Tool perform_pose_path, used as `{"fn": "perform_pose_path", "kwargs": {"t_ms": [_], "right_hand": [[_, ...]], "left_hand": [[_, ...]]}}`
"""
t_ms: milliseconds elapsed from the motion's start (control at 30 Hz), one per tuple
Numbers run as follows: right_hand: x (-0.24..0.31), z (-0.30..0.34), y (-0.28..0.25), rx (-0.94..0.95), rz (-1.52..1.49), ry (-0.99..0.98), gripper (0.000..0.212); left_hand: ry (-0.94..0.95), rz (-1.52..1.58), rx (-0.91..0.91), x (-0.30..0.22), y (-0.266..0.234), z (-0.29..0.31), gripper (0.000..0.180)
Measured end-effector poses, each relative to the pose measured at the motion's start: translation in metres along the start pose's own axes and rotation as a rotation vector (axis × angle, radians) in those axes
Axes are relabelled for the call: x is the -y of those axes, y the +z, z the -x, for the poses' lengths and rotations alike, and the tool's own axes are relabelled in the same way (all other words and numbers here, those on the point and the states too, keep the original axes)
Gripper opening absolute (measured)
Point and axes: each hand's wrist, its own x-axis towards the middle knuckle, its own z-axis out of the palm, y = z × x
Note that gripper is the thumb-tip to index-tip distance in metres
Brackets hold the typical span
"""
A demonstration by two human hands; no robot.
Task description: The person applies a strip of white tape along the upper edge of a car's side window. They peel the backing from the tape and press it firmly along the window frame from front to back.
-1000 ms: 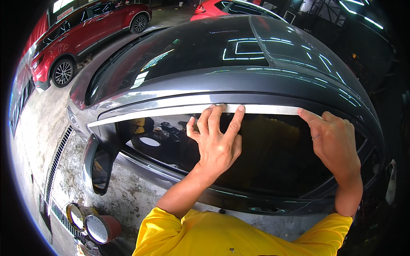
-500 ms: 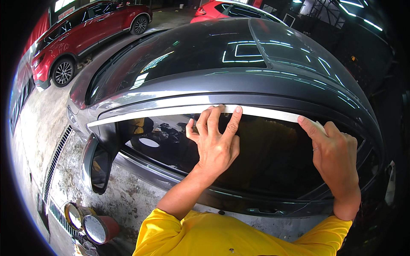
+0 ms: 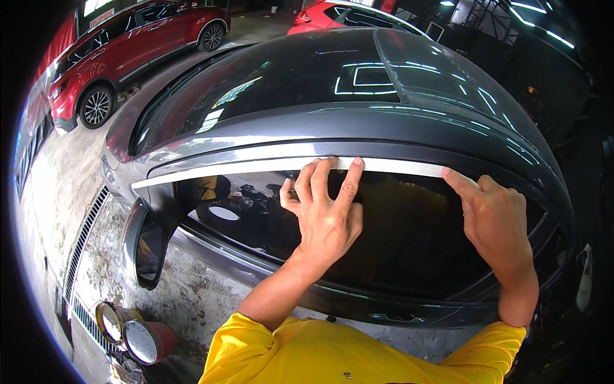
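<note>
A long strip of white tape [image 3: 256,168] runs along the upper edge of a grey car's side window [image 3: 396,237], curving from near the side mirror toward the rear. My left hand [image 3: 325,221] has its fingers apart, fingertips pressed on the middle of the strip. Farther right, the outstretched index finger of my right hand [image 3: 495,217] presses the strip down. The other fingers of that hand are curled in at the strip's rear end, which they hide.
The car's side mirror [image 3: 148,246] juts out at the left. Below it, two buckets [image 3: 142,341] stand on the stained concrete floor beside a drain grate [image 3: 86,233]. A red car [image 3: 137,48] is parked at the far left, another red car [image 3: 332,16] behind the roof.
My right hand has shifted slightly left and up along the strip, its index fingertip now a little higher. My left hand stays in nearly the same place.
</note>
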Motion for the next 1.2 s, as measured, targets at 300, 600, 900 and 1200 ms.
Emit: {"fn": "perform_pose_path", "kwargs": {"t_ms": [300, 600, 900, 1200], "right_hand": [[-0.002, -0.003, 0.0, 0.056, 0.022, -0.018, 0.048], [-0.003, 0.002, 0.009, 0.046, 0.02, 0.006, 0.051], [-0.001, 0.004, 0.01, 0.038, -0.012, 0.011, 0.053], [-0.002, 0.001, 0.008, 0.031, 0.036, 0.012, 0.051]], "left_hand": [[0.008, 0.003, -0.008, 0.0, 0.002, 0.0, 0.083], [0.047, -0.002, -0.007, -0.004, 0.002, -0.005, 0.08], [0.067, -0.013, 0.004, -0.005, 0.003, -0.007, 0.078], [0.066, -0.028, 0.016, -0.006, 0.005, -0.003, 0.082]]}}
